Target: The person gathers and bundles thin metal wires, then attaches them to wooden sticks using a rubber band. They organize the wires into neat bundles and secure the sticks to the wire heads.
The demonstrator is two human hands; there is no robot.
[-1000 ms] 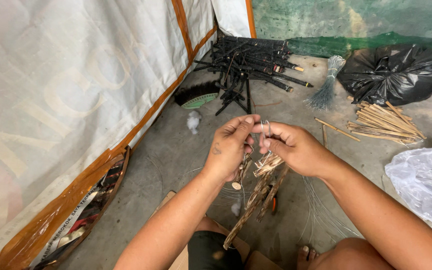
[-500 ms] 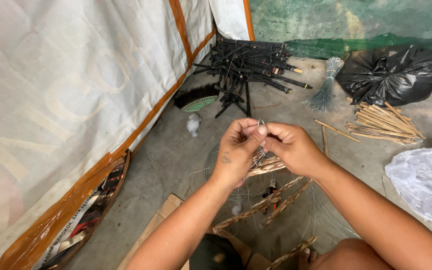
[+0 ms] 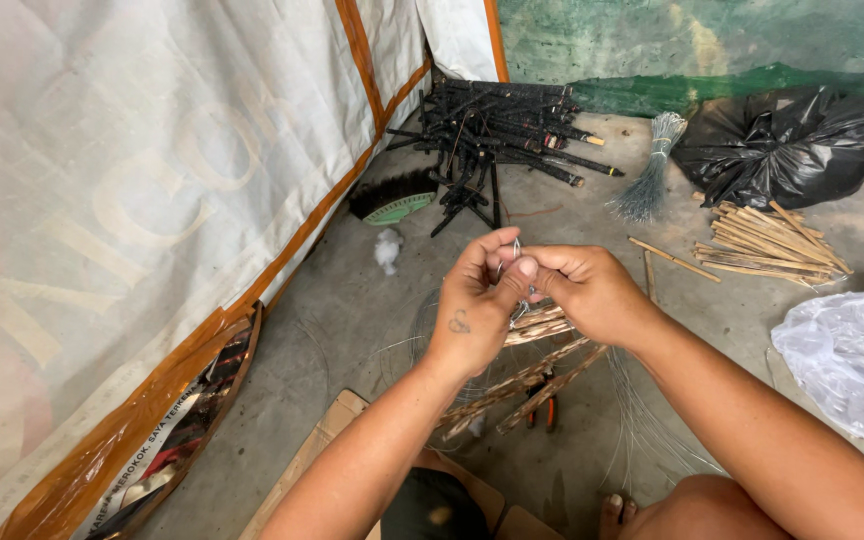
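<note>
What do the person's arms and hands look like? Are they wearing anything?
Both arms are bare, with no sleeves, gloves, rings or watch in view. The left hand has a small dark curly tattoo mark on its back. The right hand shows no mark. The nails look short.

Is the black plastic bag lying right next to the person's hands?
No, the black plastic bag sits far off by the green wall, while the left hand and right hand meet mid-frame.
</note>
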